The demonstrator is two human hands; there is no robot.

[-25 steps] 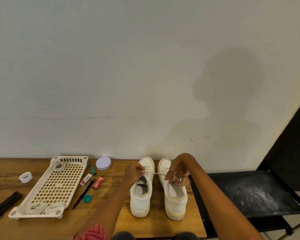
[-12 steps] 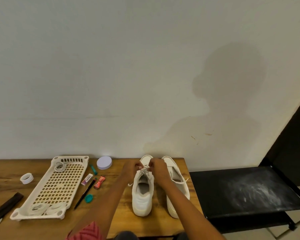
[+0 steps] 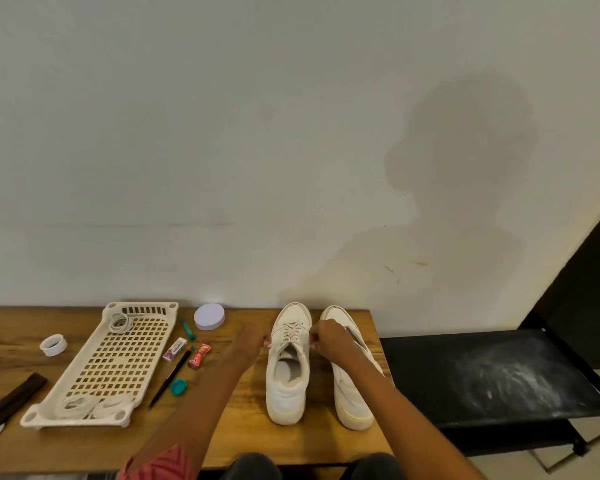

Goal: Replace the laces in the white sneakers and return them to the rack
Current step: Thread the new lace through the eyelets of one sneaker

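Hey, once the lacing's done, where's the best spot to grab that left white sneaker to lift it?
Probably the heel collar of the left sneaker, from the near side, above. It stands upright, heel toward the person, mouth open, so fingers could hook inside. Both hands are up at the laces.

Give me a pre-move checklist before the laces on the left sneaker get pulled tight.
1. Left hand pinches a lace end: ok.
2. Right hand pinches the other end: ok.
3. Lace crossed through the left sneaker eyelets: ok.
4. Lace ends even in length: cannot tell.
5. Right sneaker laced: not ok, none visible.
6. Rack free for shoes: not ok, lace bundles lie in it.
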